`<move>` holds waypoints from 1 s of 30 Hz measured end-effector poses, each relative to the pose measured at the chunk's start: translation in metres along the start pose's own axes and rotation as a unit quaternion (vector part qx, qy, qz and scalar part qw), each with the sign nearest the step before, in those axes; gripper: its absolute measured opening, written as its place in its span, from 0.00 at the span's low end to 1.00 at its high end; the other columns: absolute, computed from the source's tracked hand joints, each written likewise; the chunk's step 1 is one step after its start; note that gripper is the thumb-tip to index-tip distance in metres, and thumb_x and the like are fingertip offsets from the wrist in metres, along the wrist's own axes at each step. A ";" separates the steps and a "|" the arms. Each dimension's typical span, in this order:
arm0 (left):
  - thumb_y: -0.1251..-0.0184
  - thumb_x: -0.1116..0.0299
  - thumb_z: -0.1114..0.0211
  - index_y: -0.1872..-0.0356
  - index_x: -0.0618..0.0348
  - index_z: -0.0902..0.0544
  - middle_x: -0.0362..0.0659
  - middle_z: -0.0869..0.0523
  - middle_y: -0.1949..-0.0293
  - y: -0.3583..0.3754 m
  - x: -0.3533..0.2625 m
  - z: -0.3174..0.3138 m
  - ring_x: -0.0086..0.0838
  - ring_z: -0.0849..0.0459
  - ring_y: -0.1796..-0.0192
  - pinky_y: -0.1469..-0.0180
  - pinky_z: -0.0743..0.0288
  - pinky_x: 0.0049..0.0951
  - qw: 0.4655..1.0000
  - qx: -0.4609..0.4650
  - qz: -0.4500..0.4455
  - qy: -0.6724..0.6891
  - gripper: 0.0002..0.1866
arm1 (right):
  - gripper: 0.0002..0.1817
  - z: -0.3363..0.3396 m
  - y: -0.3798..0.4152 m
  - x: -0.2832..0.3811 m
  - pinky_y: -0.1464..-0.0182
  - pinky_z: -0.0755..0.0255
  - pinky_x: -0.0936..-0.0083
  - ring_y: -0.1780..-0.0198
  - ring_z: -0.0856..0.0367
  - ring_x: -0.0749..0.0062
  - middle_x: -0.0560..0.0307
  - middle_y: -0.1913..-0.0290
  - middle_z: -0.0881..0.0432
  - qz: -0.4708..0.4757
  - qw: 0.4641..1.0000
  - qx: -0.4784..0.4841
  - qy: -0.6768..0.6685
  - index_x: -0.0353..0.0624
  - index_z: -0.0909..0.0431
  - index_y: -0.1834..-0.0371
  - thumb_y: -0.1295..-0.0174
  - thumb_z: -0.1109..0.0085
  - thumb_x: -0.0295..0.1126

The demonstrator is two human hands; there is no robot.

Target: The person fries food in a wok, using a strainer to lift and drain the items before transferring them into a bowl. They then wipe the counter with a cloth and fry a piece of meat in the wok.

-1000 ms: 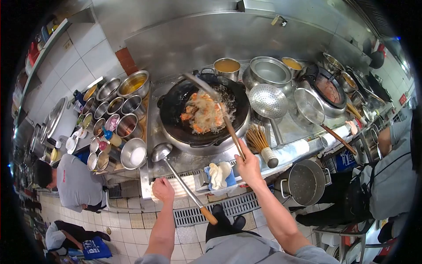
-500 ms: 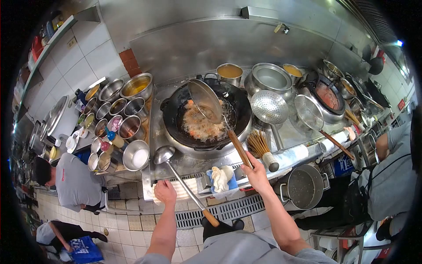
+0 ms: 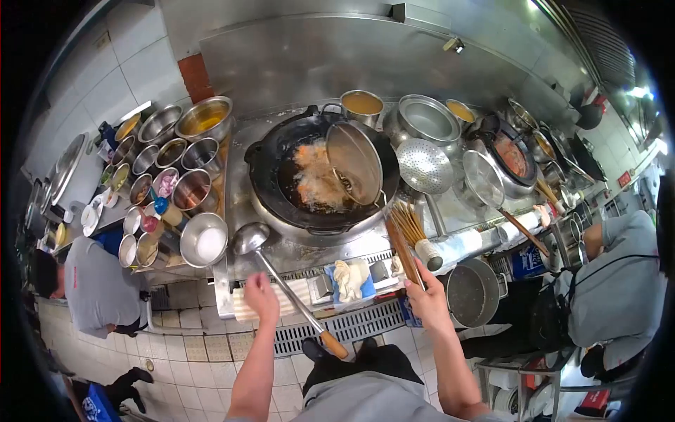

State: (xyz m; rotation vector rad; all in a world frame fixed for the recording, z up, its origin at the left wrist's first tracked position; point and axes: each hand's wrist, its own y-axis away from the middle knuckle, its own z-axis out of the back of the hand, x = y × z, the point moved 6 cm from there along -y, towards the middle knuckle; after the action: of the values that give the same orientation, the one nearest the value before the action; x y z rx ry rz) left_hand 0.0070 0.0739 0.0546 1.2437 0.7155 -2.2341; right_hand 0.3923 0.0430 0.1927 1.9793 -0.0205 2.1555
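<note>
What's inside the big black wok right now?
The black wok holds orange pieces in bubbling, foamy liquid. The strainer, held by the right hand, hides much of its right side. What lies beneath the foam can't be seen.

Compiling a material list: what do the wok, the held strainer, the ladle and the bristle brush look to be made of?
Wok: likely iron or carbon steel; dark, seasoned-looking.
Strainer: fine mesh, probably metal; brown wooden-looking handle.
Ladle: likely stainless; bright, reflective bowl, orange-brown wooden-looking grip.
Brush: probably bamboo; stiff tan strips.
</note>
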 end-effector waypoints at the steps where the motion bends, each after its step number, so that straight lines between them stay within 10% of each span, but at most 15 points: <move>1: 0.31 0.65 0.43 0.58 0.65 0.18 0.51 0.16 0.62 -0.002 -0.003 -0.019 0.40 0.19 0.55 0.48 0.30 0.40 0.998 0.061 0.009 0.023 0.13 | 0.30 0.001 0.004 0.002 0.72 0.44 0.89 0.73 0.36 0.90 0.68 0.65 0.25 -0.007 1.000 0.000 -0.007 0.41 0.37 0.28 0.34 0.45 0.21; 7: 0.32 0.58 0.42 0.51 0.64 0.18 0.53 0.18 0.49 0.015 -0.186 -0.083 0.48 0.24 0.42 0.40 0.31 0.43 0.913 0.165 -0.360 -0.097 0.19 | 0.33 0.004 0.016 0.015 0.66 0.38 0.89 0.67 0.35 0.88 0.65 0.56 0.25 0.128 0.991 -0.017 0.033 0.38 0.43 0.25 0.35 0.47 0.21; 11: 0.31 0.56 0.43 0.73 0.61 0.19 0.48 0.17 0.66 0.011 -0.206 -0.104 0.46 0.22 0.54 0.50 0.31 0.46 0.903 0.187 -0.339 -0.183 0.18 | 0.35 0.012 0.007 0.014 0.48 0.35 0.83 0.49 0.30 0.80 0.56 0.42 0.27 0.117 0.993 0.016 0.022 0.35 0.49 0.24 0.35 0.47 0.20; 25: 0.26 0.52 0.51 0.64 0.55 0.17 0.47 0.16 0.59 0.018 -0.192 -0.148 0.45 0.24 0.48 0.48 0.39 0.51 0.885 0.292 -0.234 -0.277 0.20 | 0.32 0.009 -0.130 -0.015 0.35 0.37 0.73 0.32 0.29 0.56 0.40 0.34 0.27 0.155 0.975 0.099 0.122 0.37 0.38 0.29 0.37 0.43 0.25; 30: 0.32 0.58 0.41 0.59 0.56 0.21 0.48 0.18 0.57 0.021 -0.198 -0.143 0.44 0.26 0.46 0.46 0.40 0.50 0.912 0.295 -0.164 -0.232 0.12 | 0.33 0.010 -0.102 0.007 0.32 0.41 0.75 0.32 0.31 0.63 0.42 0.32 0.30 0.065 0.976 0.144 0.151 0.31 0.41 0.29 0.38 0.42 0.24</move>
State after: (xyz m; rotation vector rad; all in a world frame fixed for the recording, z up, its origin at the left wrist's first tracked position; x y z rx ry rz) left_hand 0.2016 0.1813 0.1584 0.7890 0.0524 -3.0147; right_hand 0.4190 0.1420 0.1871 1.8066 0.2306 2.6538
